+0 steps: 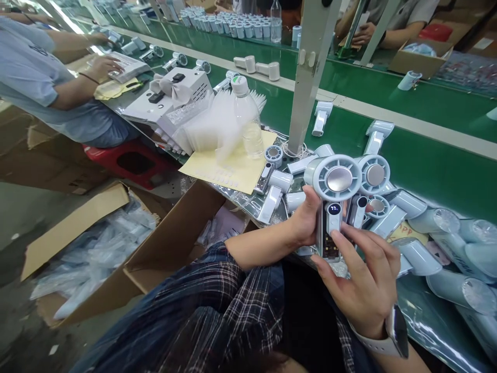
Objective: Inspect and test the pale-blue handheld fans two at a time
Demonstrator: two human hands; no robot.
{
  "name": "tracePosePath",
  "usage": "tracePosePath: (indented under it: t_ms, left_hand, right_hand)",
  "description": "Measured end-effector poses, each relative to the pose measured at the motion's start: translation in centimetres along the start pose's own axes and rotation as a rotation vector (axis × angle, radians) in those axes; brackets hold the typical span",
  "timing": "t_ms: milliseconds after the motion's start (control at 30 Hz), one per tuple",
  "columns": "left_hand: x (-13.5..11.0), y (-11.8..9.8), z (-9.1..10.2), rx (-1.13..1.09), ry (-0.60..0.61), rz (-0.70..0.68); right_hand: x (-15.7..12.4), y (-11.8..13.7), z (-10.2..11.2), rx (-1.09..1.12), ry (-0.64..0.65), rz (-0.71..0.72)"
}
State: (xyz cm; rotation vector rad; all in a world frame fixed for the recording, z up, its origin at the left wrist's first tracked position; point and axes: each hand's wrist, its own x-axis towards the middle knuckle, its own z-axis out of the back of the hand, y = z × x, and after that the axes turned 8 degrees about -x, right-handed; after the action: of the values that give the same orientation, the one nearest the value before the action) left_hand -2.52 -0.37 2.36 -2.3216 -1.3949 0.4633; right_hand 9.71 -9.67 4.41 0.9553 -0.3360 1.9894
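A light-blue handheld fan [337,178] stands upright in my left hand [306,220], its round head facing me. Its small display is lit, and circuit parts show in the lower handle. My right hand [367,280], with a watch on the wrist, has a fingertip at the white button and the thumb by the handle's bottom end. Right behind is a second handheld fan [375,175], also with a small display; a fingertip shows beside it, but I cannot tell how it is held. Several more fans [413,256] lie around on the bench.
A plastic bottle [247,116] and white sheets stand on yellow paper [225,166] to the left. A metal post [310,77] rises ahead. Fans lie along the green belt [438,140]. Cardboard boxes [166,248] sit at lower left. A co-worker [42,77] sits at far left.
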Motion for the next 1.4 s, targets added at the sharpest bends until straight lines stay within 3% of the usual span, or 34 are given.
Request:
tracePosePath:
  t_ms: [167,267,333,400,467,500,567,633,700,767,833,900,933,967,1000,1033,1067,1100,1133,1167,1267,1333,1400]
  left_hand:
    - [-0.1,0.2,-0.7,0.058,0.116,-0.004]
    - [-0.6,-0.6,-1.1,0.242,0.182,-0.035]
    - [-1.4,-2.6,-1.1,0.499,0.330,0.004]
    - [-2.8,-5.8,-0.3,0.760,0.481,0.050]
    - [-4.7,-9.9,1.7,0.945,0.472,0.040]
    - [-5.7,-12.1,3.1,1.026,0.388,0.042]
    - [-7.3,-16.4,6.6,1.242,-0.105,-0.106]
    - [-7.8,-19.8,10.0,1.617,-0.519,-0.103]
    - [-7.4,-21.9,12.6,1.873,-0.710,-0.031]
    - [-6.8,-22.4,13.6,1.978,-0.776,-0.022]
    - [-6.1,-21.5,12.9,2.042,-0.833,-0.148]
    - [-5.2,-19.6,10.5,2.118,-0.777,-0.415]
    - [-4.2,-18.3,8.7,2.140,-0.657,-0.560]
    - [-2.8,-16.7,6.6,2.131,-0.434,-0.664]
    - [-0.8,-15.0,4.4,2.087,-0.152,-0.658]
    - [1.8,-13.1,2.0,2.049,0.130,-0.539]
    - [5.0,-11.2,-0.3,2.026,0.309,-0.352]
    - [8.6,-9.3,-2.5,2.021,0.370,-0.150]
    - [12.4,-7.5,-4.3,2.014,0.331,0.025]
    - [16.1,-5.8,-5.8,2.019,0.260,0.091]
    - [24.6,-2.0,-8.4,1.998,0.062,0.136]
    - [27.4,-0.5,-9.2,1.946,-0.073,0.125]
    - [28.6,0.4,-9.9,1.866,-0.140,0.107]
  right_hand:
    - [-1.3,-0.6,-0.2,0.058,-0.009,-0.086]
    - [-2.1,-1.6,-0.9,0.375,-0.042,-0.427]
    - [-2.2,-2.2,-1.1,0.572,0.040,-0.624]
    - [-1.9,-2.8,-0.9,0.653,0.183,-0.666]
    - [-1.7,-3.4,-0.4,0.704,0.257,-0.741]
    - [-1.6,-3.7,-0.2,0.732,0.262,-0.811]
    - [-1.6,-4.5,0.0,0.801,0.221,-0.972]
    - [-1.7,-5.1,-0.3,0.885,0.147,-1.069]
    - [-1.6,-5.4,-0.8,0.964,0.106,-1.081]
    - [-1.2,-5.4,-1.0,1.006,0.100,-1.061]
    - [-0.7,-5.2,-0.6,1.018,0.104,-1.048]
    - [-0.3,-5.1,0.2,1.029,0.070,-1.039]
    - [-0.1,-5.1,0.6,1.036,0.032,-1.034]
    - [0.1,-5.0,1.0,1.043,-0.014,-1.028]
    - [0.1,-4.9,1.3,1.047,-0.064,-1.021]
    - [0.2,-4.7,1.5,1.049,-0.112,-1.013]
    - [0.1,-4.5,1.7,1.043,-0.150,-1.006]
    - [0.0,-4.2,1.9,1.028,-0.180,-1.001]
    - [-0.2,-3.9,2.1,1.007,-0.201,-1.000]
    - [-0.5,-3.5,2.3,0.982,-0.218,-0.999]
    - [-1.7,-2.5,3.3,0.909,-0.238,-1.004]
    - [-2.6,-2.4,4.2,0.872,-0.200,-0.992]
    - [-3.4,-3.0,4.9,0.815,-0.160,-0.991]
